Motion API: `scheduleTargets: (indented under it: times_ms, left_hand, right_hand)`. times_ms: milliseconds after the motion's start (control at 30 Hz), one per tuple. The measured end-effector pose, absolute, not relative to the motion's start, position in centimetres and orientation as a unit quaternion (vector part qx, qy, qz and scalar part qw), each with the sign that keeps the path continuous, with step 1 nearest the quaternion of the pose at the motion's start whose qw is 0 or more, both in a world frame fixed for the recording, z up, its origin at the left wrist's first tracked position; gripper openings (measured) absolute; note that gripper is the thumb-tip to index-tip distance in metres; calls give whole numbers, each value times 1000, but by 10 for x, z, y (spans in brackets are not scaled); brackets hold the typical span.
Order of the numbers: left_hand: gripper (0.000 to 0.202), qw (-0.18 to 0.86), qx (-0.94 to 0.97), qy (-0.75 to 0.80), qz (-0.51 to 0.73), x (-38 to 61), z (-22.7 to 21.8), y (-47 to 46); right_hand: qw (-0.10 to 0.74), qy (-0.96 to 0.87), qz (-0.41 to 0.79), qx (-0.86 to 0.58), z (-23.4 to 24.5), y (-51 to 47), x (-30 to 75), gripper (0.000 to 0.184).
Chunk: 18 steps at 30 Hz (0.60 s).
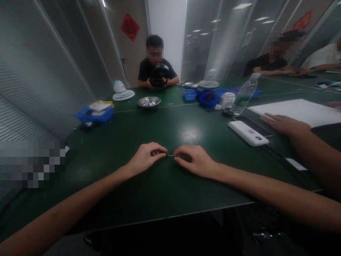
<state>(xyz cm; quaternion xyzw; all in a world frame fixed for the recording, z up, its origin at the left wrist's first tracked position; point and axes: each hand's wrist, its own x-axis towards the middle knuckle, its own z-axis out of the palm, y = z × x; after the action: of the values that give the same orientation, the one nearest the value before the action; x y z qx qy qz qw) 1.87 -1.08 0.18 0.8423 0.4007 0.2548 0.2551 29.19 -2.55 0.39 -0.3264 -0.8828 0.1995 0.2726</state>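
Observation:
Both of my hands rest on the dark green table (160, 188), close together near its middle. My left hand (146, 157) is closed in a pinch and my right hand (194, 159) is closed too. Between their fingertips runs a small thin dark piece (170, 155), held at both ends; it is too small to name. Part of it is hidden inside my fingers.
A neighbour's hand (282, 123) lies flat at the right beside a white power bank (248, 133), a phone (255, 125) and a white board (295, 110). Further back stand a water bottle (245, 94), blue trays (93, 114), a metal bowl (149, 102) and a small fan (121, 91). A person sits opposite.

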Motion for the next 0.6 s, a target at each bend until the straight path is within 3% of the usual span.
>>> scheduleTargets:
  times_ms: [600]
  left_hand:
    - [32,263,845,392,251,28,3,-26]
  right_hand:
    - [253,-880,206,-345,6,-25,301,13]
